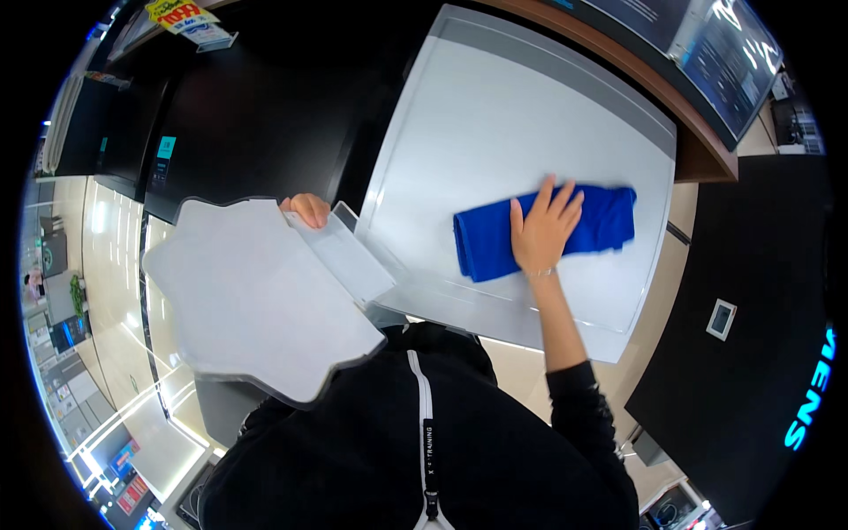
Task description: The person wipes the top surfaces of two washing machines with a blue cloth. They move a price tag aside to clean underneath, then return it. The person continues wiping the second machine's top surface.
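Observation:
My right hand (546,228) lies flat on a folded blue cloth (603,222), fingers spread, pressing it against the white top of an appliance (503,119). The cloth's right edge is slightly blurred. To the left, my left hand (310,210) grips the clear plastic holder (348,258) of a sign. A large white card (258,298) with a scalloped, dark-edged outline is fixed to that holder. The card is held in front of my body, left of the appliance's near corner. Most of my left hand is hidden behind the card and holder.
A black glossy appliance top (265,112) adjoins the white one on the left, bearing a price sign (185,20) at the back. Behind the white top runs a brown ledge (702,149) with a display panel (729,66). A black panel (748,265) with lit lettering stands at right.

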Demonstrator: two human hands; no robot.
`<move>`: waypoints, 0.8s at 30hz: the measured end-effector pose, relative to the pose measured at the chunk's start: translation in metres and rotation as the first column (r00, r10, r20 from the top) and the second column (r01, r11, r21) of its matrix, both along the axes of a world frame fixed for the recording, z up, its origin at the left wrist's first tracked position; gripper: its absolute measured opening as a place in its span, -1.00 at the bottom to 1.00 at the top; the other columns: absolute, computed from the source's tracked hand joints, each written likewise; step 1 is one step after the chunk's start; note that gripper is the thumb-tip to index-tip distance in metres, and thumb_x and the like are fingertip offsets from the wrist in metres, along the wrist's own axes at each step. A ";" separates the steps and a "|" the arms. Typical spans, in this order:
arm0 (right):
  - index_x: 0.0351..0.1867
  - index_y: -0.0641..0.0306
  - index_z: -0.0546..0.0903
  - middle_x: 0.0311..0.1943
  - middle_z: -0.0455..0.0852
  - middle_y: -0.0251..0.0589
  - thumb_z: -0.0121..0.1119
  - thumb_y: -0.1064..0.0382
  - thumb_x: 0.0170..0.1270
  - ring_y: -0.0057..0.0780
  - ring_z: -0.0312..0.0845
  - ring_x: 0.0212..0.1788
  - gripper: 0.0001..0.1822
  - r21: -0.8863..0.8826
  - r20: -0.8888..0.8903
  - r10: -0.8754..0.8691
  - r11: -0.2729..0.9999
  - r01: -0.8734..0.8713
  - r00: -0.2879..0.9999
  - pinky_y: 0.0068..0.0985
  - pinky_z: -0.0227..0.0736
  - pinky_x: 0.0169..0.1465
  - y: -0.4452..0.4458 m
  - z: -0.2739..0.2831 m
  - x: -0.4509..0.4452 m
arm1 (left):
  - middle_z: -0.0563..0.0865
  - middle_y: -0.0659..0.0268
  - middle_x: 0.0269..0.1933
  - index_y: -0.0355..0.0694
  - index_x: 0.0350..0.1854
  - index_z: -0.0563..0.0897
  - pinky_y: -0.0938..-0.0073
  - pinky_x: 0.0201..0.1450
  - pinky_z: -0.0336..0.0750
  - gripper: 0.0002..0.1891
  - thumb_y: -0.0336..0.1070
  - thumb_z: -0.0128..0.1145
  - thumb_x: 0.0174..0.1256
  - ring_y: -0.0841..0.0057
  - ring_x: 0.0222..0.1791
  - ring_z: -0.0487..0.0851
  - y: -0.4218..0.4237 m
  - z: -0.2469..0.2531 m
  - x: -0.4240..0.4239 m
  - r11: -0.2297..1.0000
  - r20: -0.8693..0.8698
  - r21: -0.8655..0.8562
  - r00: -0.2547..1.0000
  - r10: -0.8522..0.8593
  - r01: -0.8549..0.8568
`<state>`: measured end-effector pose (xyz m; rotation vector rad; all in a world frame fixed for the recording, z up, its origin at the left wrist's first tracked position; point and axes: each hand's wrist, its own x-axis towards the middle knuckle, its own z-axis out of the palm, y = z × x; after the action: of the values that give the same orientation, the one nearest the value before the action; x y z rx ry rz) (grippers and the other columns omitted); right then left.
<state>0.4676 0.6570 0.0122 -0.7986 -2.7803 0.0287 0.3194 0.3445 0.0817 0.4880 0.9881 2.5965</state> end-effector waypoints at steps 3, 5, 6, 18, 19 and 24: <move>0.57 0.34 0.24 0.54 0.14 0.46 0.03 -0.27 0.48 0.51 -0.05 0.56 -0.14 0.021 0.004 0.222 0.975 -0.222 0.975 0.17 -0.15 0.58 0.026 -0.003 -0.082 | 0.51 0.29 -0.42 -0.17 -0.42 0.51 0.48 -0.04 0.42 -0.57 -0.11 -0.23 0.70 0.52 -0.30 0.43 -0.009 -0.006 -0.009 1.000 0.012 0.013 1.000 0.000 0.000; 0.59 0.29 0.22 0.56 0.14 0.39 -0.07 -0.33 0.51 0.43 -0.06 0.59 -0.13 0.075 -0.004 0.322 0.944 -0.321 0.947 0.13 -0.16 0.60 0.046 -0.012 -0.141 | 0.51 0.28 -0.41 -0.17 -0.41 0.52 0.47 -0.05 0.43 -0.57 -0.11 -0.23 0.70 0.52 -0.29 0.43 -0.011 -0.008 -0.013 1.000 0.016 0.013 1.000 -0.007 0.007; 0.60 0.27 0.22 0.57 0.14 0.34 -0.12 -0.36 0.51 0.39 -0.06 0.60 -0.13 0.067 -0.012 0.353 0.934 -0.351 0.936 0.11 -0.17 0.61 0.052 -0.015 -0.173 | 0.51 0.28 -0.41 -0.17 -0.41 0.52 0.47 -0.05 0.43 -0.57 -0.11 -0.23 0.70 0.52 -0.29 0.44 -0.014 -0.008 -0.015 1.000 0.018 0.008 1.000 -0.006 0.006; 0.64 0.05 0.20 0.58 0.20 0.21 -0.15 -0.52 0.43 0.29 -0.02 0.63 -0.06 0.105 0.035 0.396 0.912 -0.397 0.918 0.07 -0.05 0.61 -0.001 -0.013 -0.292 | 0.52 0.27 -0.40 -0.18 -0.38 0.53 0.44 -0.08 0.48 -0.56 -0.09 -0.24 0.71 0.50 -0.27 0.49 -0.024 -0.004 -0.033 0.998 -0.004 0.000 0.998 -0.065 0.065; 0.64 0.06 0.19 0.58 0.19 0.23 -0.11 -0.50 0.43 0.30 -0.03 0.63 -0.06 0.117 -0.008 0.437 0.894 -0.434 0.899 0.07 -0.06 0.61 -0.022 -0.015 -0.271 | 0.52 0.27 -0.40 -0.18 -0.37 0.53 0.43 -0.08 0.48 -0.56 -0.08 -0.24 0.71 0.50 -0.26 0.49 -0.020 -0.003 -0.036 0.998 -0.015 0.000 0.998 -0.068 0.068; 0.58 0.00 0.34 0.57 0.21 0.20 0.16 -0.30 0.38 0.27 0.01 0.61 -0.18 -0.113 -0.124 0.522 0.837 -0.535 0.844 0.07 -0.09 0.60 -0.084 0.010 -0.130 | 0.53 0.27 -0.39 -0.18 -0.36 0.54 0.42 -0.10 0.50 -0.56 -0.07 -0.24 0.71 0.49 -0.25 0.51 -0.001 -0.022 -0.057 0.992 -0.125 0.063 0.987 -0.098 0.107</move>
<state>0.3379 0.5728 0.0224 -0.0215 -2.8413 0.3594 0.2625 0.3439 0.0597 0.7036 0.8866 2.5410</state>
